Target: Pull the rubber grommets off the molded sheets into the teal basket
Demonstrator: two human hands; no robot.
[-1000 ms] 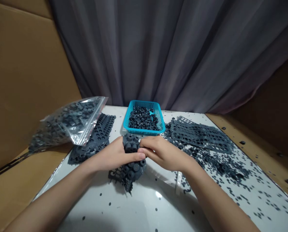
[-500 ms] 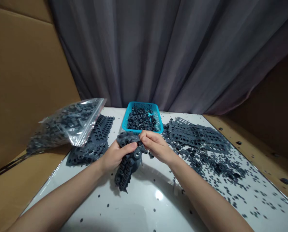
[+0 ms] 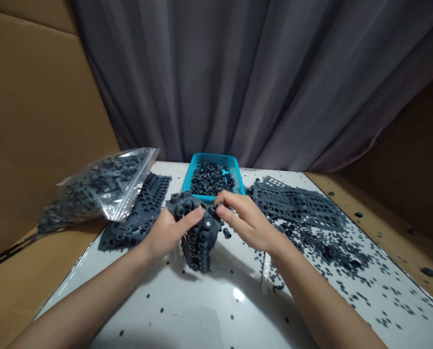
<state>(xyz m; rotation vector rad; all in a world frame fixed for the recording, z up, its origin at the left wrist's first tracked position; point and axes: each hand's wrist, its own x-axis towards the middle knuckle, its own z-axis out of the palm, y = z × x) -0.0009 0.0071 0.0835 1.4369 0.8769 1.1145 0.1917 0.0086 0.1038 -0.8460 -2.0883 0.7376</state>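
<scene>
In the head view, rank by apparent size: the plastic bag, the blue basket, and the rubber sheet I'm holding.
1. plastic bag: clearly largest.
2. blue basket and rubber sheet: look alike; the sheet is nearer and crumpled, so I won't rank them.

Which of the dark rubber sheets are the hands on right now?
The folded sheet in the middle, gripped by the left hand and right hand; the left stack and right pile lie flat, untouched.

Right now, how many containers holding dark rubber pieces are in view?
2. A turquoise plastic mesh basket sits at centre, before the grey curtain; a clear plastic zip bag lies at left. None seems hidden.
</scene>
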